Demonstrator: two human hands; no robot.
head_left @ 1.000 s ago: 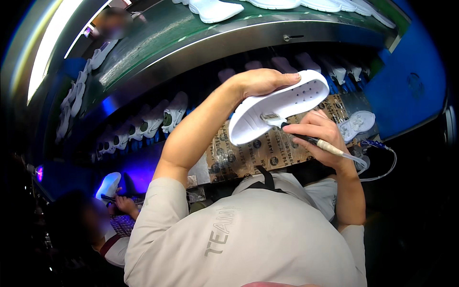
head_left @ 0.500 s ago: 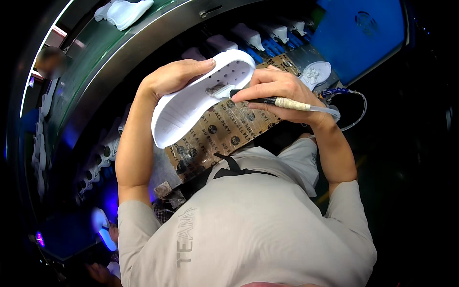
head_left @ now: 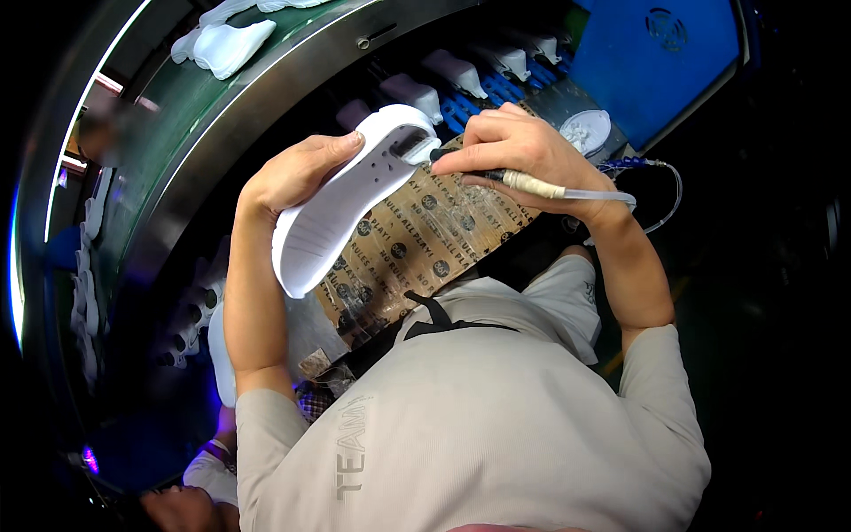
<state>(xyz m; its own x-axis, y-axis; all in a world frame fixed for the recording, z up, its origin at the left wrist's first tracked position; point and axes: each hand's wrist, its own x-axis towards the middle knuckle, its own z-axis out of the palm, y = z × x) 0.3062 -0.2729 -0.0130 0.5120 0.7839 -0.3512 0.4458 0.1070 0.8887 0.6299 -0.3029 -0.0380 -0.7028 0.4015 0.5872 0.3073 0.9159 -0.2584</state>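
My left hand (head_left: pixel 306 168) grips a white shoe sole (head_left: pixel 341 217) by its left edge, thumb on the rim. The sole is tilted, its hollow inner face showing, with small holes toward the upper end. In my right hand (head_left: pixel 523 155) is a brush (head_left: pixel 483 173) with a dark handle, tan tape wrapping and a clear hose (head_left: pixel 603 195) at its back. The brush's pale, flat tip lies against the inside of the sole's upper end, close to the rim.
Below the sole lies a bench covered with printed brown paper (head_left: pixel 425 230). A white piece (head_left: pixel 585 133) rests beside a blue panel (head_left: pixel 656 71). Several shoe uppers (head_left: pixel 452 71) stand behind. White soles (head_left: pixel 232 44) sit on a green conveyor (head_left: pixel 292 27). Another person's arm (head_left: pixel 217 470) shows at lower left.
The sole has shifted left and turned more edge-on. My right hand's brush has passed from its middle toward the upper end. At lower left, the other person's arm and a white piece have moved.
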